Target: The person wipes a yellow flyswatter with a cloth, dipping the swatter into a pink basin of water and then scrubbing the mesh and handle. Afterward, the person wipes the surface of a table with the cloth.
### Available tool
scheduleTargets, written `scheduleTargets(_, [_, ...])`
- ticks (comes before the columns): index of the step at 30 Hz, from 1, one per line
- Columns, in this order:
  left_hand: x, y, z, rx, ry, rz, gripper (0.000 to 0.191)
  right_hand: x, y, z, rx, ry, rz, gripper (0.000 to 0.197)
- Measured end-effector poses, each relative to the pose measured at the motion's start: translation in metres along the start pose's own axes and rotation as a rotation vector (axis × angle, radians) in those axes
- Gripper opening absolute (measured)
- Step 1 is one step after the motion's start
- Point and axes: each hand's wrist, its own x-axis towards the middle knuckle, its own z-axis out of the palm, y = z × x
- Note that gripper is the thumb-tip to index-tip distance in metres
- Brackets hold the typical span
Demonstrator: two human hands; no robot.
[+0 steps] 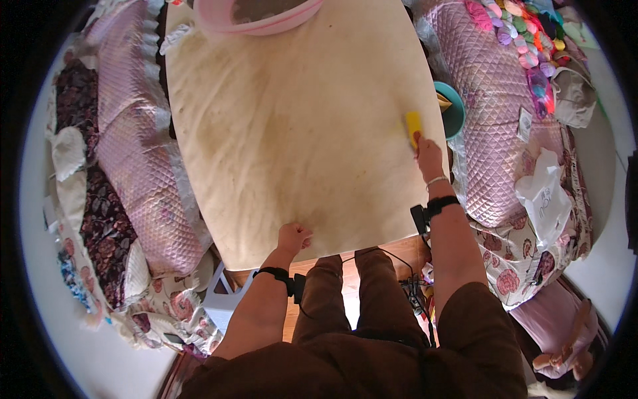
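Note:
My right hand [429,152] grips a yellow brush-like tool [413,123] near the right edge of a cream-covered table [309,124]. The tool is slightly blurred and its far end lies over the tabletop; whether it touches is hard to tell. My left hand [295,238] is loosely closed at the near edge of the table, with nothing visible in it. Brownish smudges and streaks mark the cover.
A pink basin [259,27] holding greyish liquid stands at the table's far edge. Right of the table is a teal bin [454,112]. Sofas with pink quilted covers [491,99] flank both sides; yarn balls [528,35] and a white plastic bag [544,199] lie on the right one.

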Motion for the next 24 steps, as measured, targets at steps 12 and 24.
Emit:
scheduleTargets(12, [0.006, -0.003, 0.001, -0.052, -0.079, -0.010, 0.014, -0.099, -0.045, 0.140, -0.901, -0.142, -0.314, 0.034])
scheduleTargets(24, [0.018, -0.011, -0.011, -0.115, -0.222, -0.063, 0.020, -0.101, -0.065, 0.130, -0.801, -0.275, -0.313, 0.033])
